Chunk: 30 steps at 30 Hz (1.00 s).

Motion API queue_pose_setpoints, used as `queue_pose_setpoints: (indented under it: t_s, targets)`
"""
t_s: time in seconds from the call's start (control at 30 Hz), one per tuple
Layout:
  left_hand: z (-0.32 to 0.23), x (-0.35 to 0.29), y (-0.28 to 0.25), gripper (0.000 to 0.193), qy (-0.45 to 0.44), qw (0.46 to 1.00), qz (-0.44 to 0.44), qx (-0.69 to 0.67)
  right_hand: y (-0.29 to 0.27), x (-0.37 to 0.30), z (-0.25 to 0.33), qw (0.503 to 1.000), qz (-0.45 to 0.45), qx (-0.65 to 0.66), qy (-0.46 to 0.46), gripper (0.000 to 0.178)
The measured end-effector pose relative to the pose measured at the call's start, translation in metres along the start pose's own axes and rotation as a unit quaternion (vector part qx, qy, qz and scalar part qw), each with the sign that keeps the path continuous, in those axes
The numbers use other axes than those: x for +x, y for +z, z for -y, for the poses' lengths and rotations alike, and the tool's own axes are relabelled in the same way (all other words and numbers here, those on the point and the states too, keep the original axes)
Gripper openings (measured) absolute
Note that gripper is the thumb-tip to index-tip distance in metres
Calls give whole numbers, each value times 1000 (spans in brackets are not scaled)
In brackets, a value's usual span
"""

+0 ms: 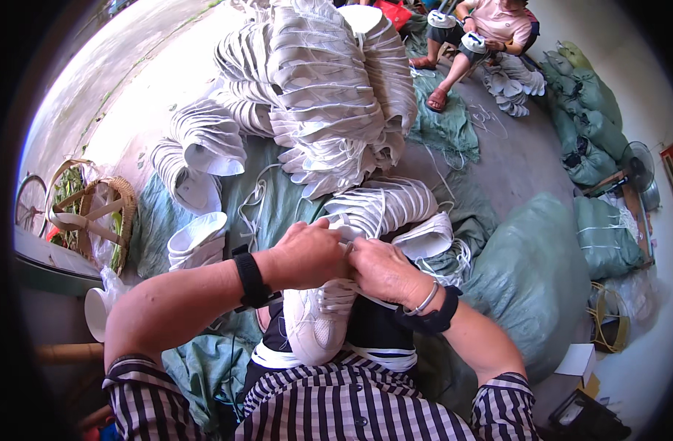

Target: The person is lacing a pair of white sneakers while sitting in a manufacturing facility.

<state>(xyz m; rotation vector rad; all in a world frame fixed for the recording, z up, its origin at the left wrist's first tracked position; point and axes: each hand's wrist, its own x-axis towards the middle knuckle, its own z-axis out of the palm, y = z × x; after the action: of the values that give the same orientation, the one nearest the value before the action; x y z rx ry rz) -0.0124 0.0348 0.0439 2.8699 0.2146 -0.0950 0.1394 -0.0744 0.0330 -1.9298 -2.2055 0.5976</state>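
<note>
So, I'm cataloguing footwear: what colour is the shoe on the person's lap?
The shoe is white, or slightly off-white; the head view shows it best.

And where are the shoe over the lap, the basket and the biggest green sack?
Shoe (311, 328), head view: white upper.
Basket (125, 202), head view: woven side.
Green sack (536, 287), head view: bulging side.

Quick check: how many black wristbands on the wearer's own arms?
2: one black wristband behind the left hand, and another wristband behind the right hand, beside a silver bracelet. The striped sleeves could hide more.
</note>
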Motion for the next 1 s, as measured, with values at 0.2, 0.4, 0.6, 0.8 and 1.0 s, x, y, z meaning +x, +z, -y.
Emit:
queue_pose_setpoints:
  t_s: [0.2, 0.4, 0.6, 0.8, 1.0]
  targets:
    - [0, 15, -28, 19, -76, 841, -285, -454, -26, -2, 16, 828, -98, 548, 72, 18]
    - [-57, -29, -149, 21, 82, 857, -424, -282, -106, -34, 94, 739, -252, 601, -172, 31]
    - [-52, -36, -120, 40, 67, 825, -388, -406, -100, -48, 101, 798, -239, 544, -104, 8]
    - [-38, -40, -79, 42, 101, 746, 34, -658, -97, -56, 89, 793, -184, 569, -119, 15]
    - [-31, -36, -53, 36, -8, 781, 85, -619, -95, -65, 75, 795, -118, 585, -104, 14]
